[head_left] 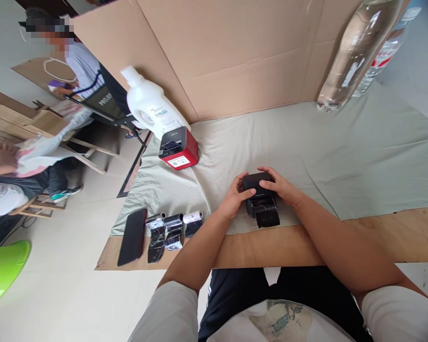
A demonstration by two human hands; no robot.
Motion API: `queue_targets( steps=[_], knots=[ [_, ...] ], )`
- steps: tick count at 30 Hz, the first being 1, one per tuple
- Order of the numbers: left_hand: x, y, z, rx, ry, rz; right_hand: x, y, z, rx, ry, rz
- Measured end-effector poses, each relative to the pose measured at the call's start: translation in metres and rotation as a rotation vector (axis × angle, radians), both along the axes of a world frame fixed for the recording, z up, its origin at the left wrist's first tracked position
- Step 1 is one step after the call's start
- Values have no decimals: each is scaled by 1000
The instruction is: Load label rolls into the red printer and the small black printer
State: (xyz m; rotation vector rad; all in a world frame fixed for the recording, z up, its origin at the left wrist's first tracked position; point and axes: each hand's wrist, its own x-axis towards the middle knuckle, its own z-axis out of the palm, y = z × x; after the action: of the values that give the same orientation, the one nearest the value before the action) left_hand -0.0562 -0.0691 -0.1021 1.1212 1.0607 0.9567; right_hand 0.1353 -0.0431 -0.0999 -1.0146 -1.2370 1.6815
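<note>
Near the table's front edge, a small black printer (258, 183) sits between my two hands. A glossy black strip (267, 212) hangs out of its front toward me. My left hand (238, 192) grips the left side, thumb lying across the front of the lid. On the right side, my right hand (278, 184) has its fingers round the back corner and its thumb on top. To the left lie several small rolls with loose black ends: a silvery roll (156, 237), a dark roll (173, 232) and a white roll (193, 223).
A black phone (132, 236) lies at the table's left end. Farther back stand a red and black box-shaped device (180, 149) and a white jug (153, 104). Clear bottles (356, 57) lean by the cardboard wall (242, 52). Other people sit at the far left.
</note>
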Motion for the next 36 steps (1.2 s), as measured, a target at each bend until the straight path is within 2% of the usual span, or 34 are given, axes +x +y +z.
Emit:
queue_targets(
  steps=[3,10,16,19,22,26,30,33,36],
  knots=[
    [-3,2,-1,57,-9,72,-3,-1,0,-52,-10,40],
    [-2,3,5,12,-144,139,-3,-1,3,-19,-15,10],
    [0,6,-8,-13,-234,188,-14,-9,-3,-78,-3,-133],
    [0,6,-9,-62,-273,180,-10,1,1,-112,31,-228],
    [0,8,-6,-118,-200,125,20,36,14,-110,16,-354],
    [3,10,-5,-187,-11,47,94,104,37,-149,-184,-600],
    [5,10,-8,-203,69,44,165,163,46,-151,-357,-748],
    [6,11,-10,-179,101,48,198,191,45,-127,-547,-832],
    [10,10,-10,-144,157,45,213,200,47,-44,-767,-850]
  ],
)
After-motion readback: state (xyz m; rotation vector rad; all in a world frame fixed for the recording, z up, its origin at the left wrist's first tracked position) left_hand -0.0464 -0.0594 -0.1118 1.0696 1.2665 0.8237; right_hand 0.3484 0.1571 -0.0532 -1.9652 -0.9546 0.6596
